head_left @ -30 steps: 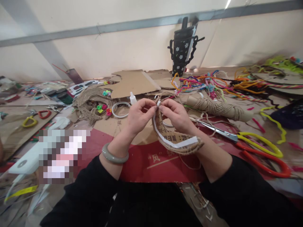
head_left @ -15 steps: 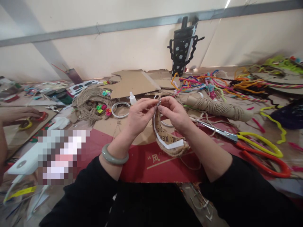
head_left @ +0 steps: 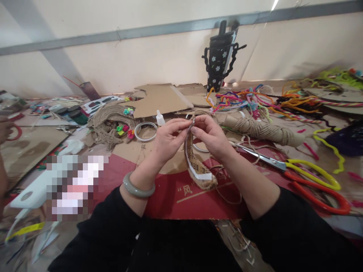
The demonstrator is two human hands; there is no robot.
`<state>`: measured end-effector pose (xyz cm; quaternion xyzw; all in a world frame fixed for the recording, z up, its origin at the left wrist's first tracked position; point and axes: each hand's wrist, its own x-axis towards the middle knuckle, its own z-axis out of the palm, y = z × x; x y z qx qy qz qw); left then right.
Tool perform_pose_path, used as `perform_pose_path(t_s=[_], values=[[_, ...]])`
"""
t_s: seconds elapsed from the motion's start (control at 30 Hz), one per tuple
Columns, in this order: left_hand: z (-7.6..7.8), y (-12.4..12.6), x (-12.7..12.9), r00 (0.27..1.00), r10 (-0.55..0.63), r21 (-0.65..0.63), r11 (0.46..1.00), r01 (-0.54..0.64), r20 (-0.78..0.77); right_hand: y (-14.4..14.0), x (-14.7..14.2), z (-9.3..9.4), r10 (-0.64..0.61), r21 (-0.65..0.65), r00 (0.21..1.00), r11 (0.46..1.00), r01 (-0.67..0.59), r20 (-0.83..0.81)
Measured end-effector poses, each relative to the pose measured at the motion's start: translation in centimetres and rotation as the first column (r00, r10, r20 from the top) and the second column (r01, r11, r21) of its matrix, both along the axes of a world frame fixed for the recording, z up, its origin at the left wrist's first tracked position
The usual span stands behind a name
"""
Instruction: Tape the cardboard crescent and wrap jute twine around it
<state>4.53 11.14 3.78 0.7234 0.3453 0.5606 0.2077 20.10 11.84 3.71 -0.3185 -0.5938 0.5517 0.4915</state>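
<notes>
Pinching from both sides in the head view, the left hand (head_left: 167, 141) and the right hand (head_left: 211, 138) meet at the top end of a curved cardboard strip wrapped in brown jute twine with a white tape band on its inner face (head_left: 198, 170); thumbs and forefingers are closed on that end, and the strip hangs down between the wrists, above the red printed cardboard sheet (head_left: 181, 200) that covers the near part of the surface. A grey-green bangle (head_left: 137, 187) sits on the left wrist; both forearms are in black sleeves. Just right of the right forearm lie scissors with yellow and red looped handles (head_left: 312, 179), blades pointing toward the hands. Behind the hands: a small white glue bottle (head_left: 160, 119), a white tape ring (head_left: 145, 131), a heap of jute twine with small coloured pompoms (head_left: 112, 121), a twine-wrapped cardboard roll (head_left: 261, 130). Further back, flat brown cardboard pieces (head_left: 159, 98), a tangle of multicoloured pipe cleaners (head_left: 249, 98) and a black flower-patterned cup holder with twisted black handles (head_left: 219, 62) near the wall. At the far left edge another person's hand (head_left: 4, 130) is by a red loop; detail blurred.
</notes>
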Motion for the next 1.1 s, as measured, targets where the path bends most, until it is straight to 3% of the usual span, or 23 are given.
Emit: perform_pose_path(t_s=[0.17,0.6,0.93,1.1], values=[[0.22,-0.25,0.05,1.000,-0.031,-0.017,0.999,0.031,-0.001,0.07,0.10,-0.07,-0.013,-0.005,0.999,1.000,0.013,-0.033],[0.36,-0.32,0.06,0.999,0.017,-0.026,0.999,-0.018,-0.035,0.16,0.11,-0.05,-0.015,0.019,1.000,1.000,0.015,0.004],[0.21,-0.26,-0.08,0.999,-0.034,-0.049,0.998,0.033,-0.031,0.28,0.15,-0.16,-0.022,0.041,0.999,0.999,0.020,0.033],[0.17,-0.41,0.14,0.999,-0.011,-0.096,0.995,0.014,0.039,0.17,0.04,0.06,-0.053,0.041,0.998,0.998,0.052,0.032]])
